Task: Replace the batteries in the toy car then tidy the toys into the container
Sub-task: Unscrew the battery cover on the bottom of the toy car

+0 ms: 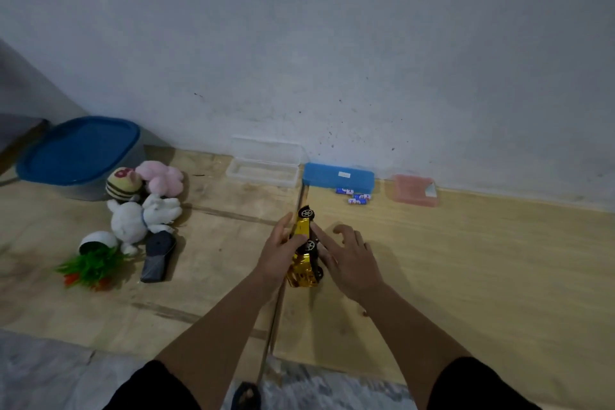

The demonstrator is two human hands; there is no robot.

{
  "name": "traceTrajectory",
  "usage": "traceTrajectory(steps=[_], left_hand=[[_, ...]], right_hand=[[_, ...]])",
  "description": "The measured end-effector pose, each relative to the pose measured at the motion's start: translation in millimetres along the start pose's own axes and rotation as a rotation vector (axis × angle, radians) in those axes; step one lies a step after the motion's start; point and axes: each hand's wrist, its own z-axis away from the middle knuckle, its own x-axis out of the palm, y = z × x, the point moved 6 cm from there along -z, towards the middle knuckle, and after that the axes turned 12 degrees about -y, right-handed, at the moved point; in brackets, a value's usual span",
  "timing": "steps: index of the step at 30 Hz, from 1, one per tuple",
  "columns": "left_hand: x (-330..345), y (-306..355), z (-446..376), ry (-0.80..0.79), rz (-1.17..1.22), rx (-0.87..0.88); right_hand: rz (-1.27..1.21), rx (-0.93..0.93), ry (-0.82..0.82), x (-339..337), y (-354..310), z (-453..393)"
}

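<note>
Toy car: glossy gold-yellow metallic body, black wheels with silver spokes, turned on its side above the pale wooden floor at mid-frame, underside toward the right; its chassis is largely hidden behind the fingers. Left hand: fingers and thumb curled round the car body, gripping it. Right hand: fingers spread and nearly straight, forefinger touching the car's underside by a wheel, holding nothing. Batteries: small blue-and-white cylinders, lying loose just in front of a blue rectangular plastic case by the wall; count unclear. Clear plastic case: lid open, left of the blue one. Pink translucent case: to the right, blurred. Container: rounded grey tub, blue lid on, far left. Beside it: soft plush toys, white, pink and striped; a dark remote-shaped object; a green plastic plant tipped over.
</note>
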Motion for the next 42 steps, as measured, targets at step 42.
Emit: traceTrajectory(steps=[42], left_hand=[[36,-8,-9,-0.304,-0.743,-0.041]], right_hand=[[-0.686,0.092,-0.018,-2,23,18]])
